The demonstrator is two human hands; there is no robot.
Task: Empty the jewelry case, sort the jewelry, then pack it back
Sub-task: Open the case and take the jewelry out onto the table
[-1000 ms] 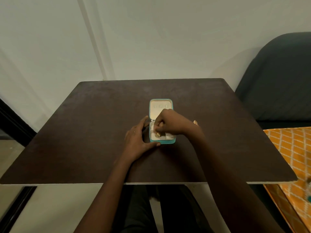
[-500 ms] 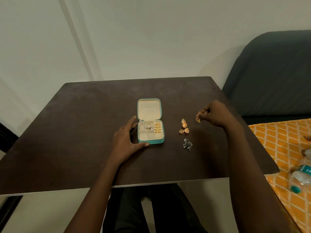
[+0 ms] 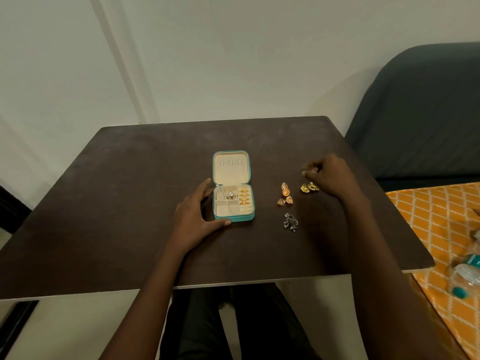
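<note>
The teal jewelry case [image 3: 246, 218] lies open in the middle of the dark table [image 3: 117, 203]. Several gold rings [image 3: 244, 196] fill its right column and a silver piece [image 3: 231, 195] sits in an upper compartment. My left hand [image 3: 193, 219] rests against the case's left side, fingers straight, thumb along the front edge. To the right of the case lie two gold bell earrings [image 3: 285, 195], a dark beaded piece [image 3: 291, 222] and two gold flower earrings [image 3: 309, 187]. My right hand [image 3: 330, 175] hovers just over the flower earrings, fingers curled, nothing visible between them.
A dark sofa [image 3: 420, 113] stands right of the table. An orange patterned cloth [image 3: 439, 224] lies beside the table's right edge with a plastic bottle [image 3: 467, 276] on it. A white wall is behind.
My right hand left the case, carried a gold earring to the right and let it go; two flower earrings now lie under it. The left hand stayed at the case.
</note>
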